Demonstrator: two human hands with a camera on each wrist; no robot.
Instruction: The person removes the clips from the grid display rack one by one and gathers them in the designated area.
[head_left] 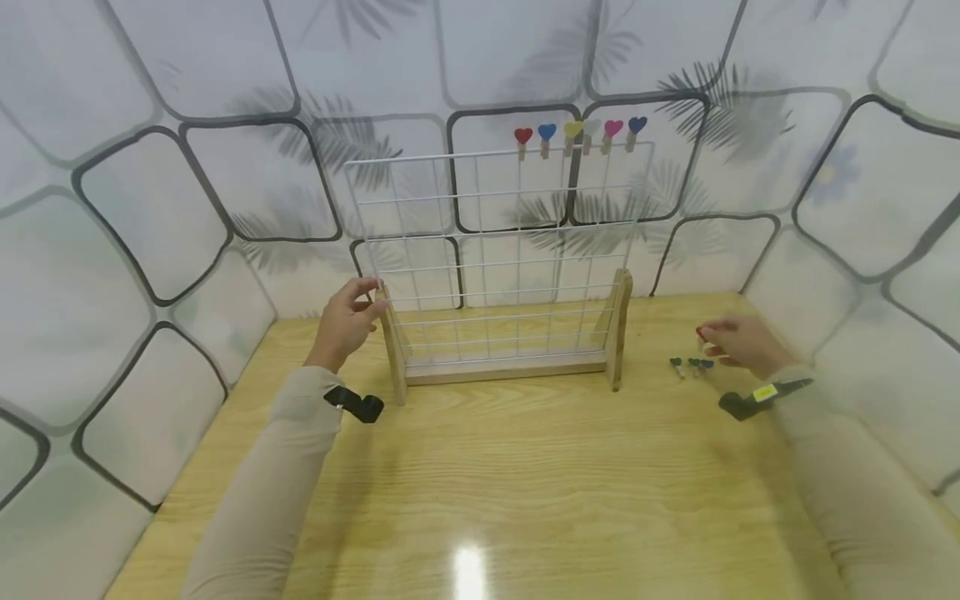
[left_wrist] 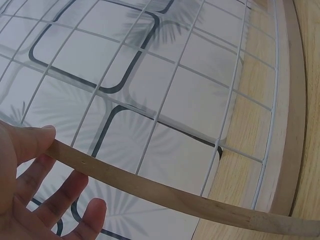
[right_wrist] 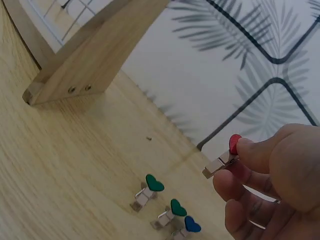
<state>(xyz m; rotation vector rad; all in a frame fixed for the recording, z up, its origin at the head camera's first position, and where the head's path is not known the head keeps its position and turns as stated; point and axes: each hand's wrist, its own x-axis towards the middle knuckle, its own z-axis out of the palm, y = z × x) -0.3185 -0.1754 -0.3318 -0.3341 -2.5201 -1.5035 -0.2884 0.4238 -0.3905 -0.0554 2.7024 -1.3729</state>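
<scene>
A white wire grid (head_left: 495,250) stands upright in a wooden base (head_left: 510,367) with a post at each side. My left hand (head_left: 348,321) holds the top of the left wooden post (left_wrist: 150,187), thumb on one side and fingers on the other. Between thumb and fingers of my right hand (head_left: 742,343) is a small wooden clothespin with a red heart (right_wrist: 235,144), raised above the table. Below it lie two clothespins with green hearts (right_wrist: 155,183) and one with a blue heart (right_wrist: 192,224). Along the grid's top wire, right half, several heart clothespins (head_left: 547,133) are clipped in a row.
The stand sits near the back of a wood-grain table (head_left: 480,467). Patterned fabric walls (head_left: 210,200) rise behind it and at both sides. A tiny dark bit (right_wrist: 149,138) lies on the table between the right post and the loose clothespins.
</scene>
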